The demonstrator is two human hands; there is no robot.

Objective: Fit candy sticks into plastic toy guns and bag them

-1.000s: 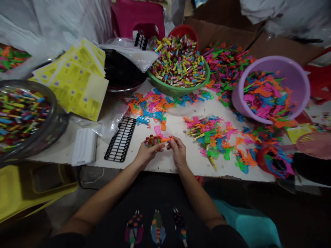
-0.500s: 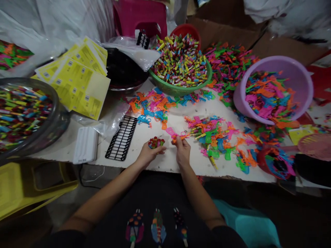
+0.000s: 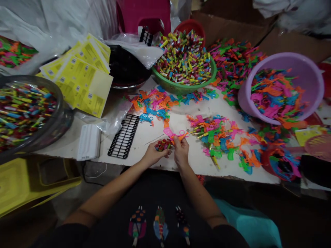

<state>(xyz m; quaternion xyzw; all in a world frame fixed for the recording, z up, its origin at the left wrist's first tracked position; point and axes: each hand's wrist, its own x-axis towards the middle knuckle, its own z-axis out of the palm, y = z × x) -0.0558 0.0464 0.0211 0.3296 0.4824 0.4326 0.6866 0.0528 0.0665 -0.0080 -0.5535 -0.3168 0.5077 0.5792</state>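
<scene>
white tabletop runs across the middle of the head view, cluttered with bright plastic bits. left hand, centre frame, has fingers curled round a bundle of small coloured tubes. right hand just beside it, thumb and fingers pinching an orange toy piece; a pink toy piece sits right by those fingertips, can't tell if gripped too. step in hand looks like handling tubes and toy pieces together, close up; next move would call for a light pinch and a steady hold on the bundle, my guess. containers: green basket top centre, heaped with tubes; grey bowl at left edge, also full of tubes; purple tub upper right, tilted, part filled with mixed toy pieces; small red bowl lower right, some toy pieces in it. loose pile of toy pieces plus a few tubes right of the hands. black rack flat, left of the hands
</scene>
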